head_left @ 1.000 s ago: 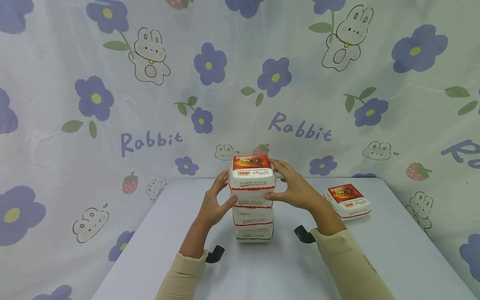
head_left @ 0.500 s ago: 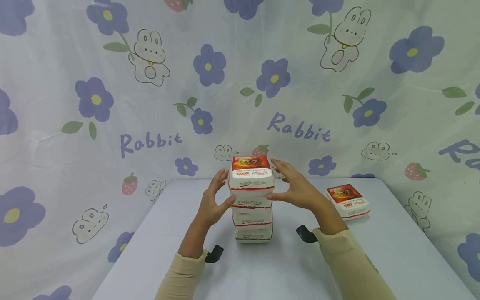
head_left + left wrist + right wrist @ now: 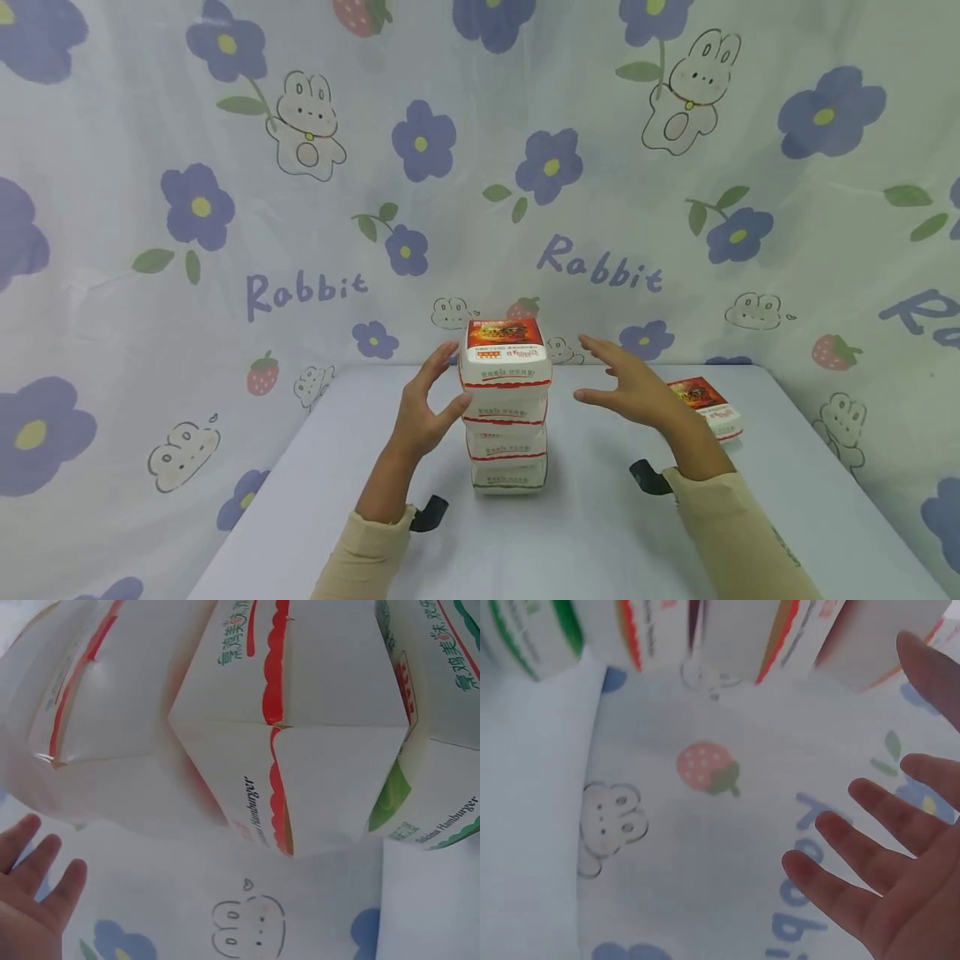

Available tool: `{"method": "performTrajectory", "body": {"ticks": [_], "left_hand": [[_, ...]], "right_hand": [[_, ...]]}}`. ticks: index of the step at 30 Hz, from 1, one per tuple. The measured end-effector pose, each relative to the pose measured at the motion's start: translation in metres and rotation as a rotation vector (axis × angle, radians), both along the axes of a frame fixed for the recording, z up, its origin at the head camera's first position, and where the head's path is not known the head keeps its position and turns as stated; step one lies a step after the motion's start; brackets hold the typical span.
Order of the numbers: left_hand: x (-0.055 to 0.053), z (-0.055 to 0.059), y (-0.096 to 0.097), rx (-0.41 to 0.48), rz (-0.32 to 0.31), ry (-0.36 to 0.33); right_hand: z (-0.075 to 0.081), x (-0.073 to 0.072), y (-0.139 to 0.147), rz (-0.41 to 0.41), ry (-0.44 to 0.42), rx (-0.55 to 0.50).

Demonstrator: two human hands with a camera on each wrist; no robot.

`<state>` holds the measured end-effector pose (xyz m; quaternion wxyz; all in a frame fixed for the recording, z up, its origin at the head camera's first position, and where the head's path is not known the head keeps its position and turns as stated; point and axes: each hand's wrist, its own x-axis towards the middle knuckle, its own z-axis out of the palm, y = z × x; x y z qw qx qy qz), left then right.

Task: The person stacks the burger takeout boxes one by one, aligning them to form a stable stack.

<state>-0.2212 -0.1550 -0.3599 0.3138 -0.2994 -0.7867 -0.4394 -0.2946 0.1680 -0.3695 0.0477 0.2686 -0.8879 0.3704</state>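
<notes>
A stack of several white cardboard burger boxes [image 3: 506,408] stands upright at the middle of the table. The top box [image 3: 504,350] has a red burger picture on its lid; the lowest carries a green stripe, the others red. My left hand [image 3: 426,410] is at the stack's left side, thumb tip right by the upper boxes. Its spread fingers [image 3: 61,894] show apart from the cardboard in the left wrist view. To the right of the stack, with a gap between, my right hand [image 3: 637,387] has its fingers spread and holds nothing.
Another burger box [image 3: 726,421] lies at the right back of the white table [image 3: 525,550], partly hidden behind my right forearm. Behind the table hangs a curtain [image 3: 465,208] printed with rabbits and flowers. A black strap piece [image 3: 649,477] sticks out at the right cuff.
My right hand has let go of the stack and moved to the right, partly covering the lone box. The left hand stays beside the stack, and the boxes stand as before.
</notes>
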Motion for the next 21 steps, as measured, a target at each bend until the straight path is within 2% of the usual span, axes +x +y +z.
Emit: {"method": "performTrajectory", "body": {"ticks": [7, 14, 21], "left_hand": [[-0.001, 0.002, 0.0, 0.006, -0.011, -0.012], [-0.001, 0.006, 0.0, -0.002, -0.005, -0.013], [-0.002, 0.008, 0.001, -0.016, -0.007, -0.003]], "right_hand": [[-0.014, -0.005, 0.034, -0.04, -0.002, 0.048], [-0.026, -0.017, 0.064, -0.081, -0.016, 0.106], [-0.039, -0.024, 0.092, -0.194, -0.091, 0.171]]}}
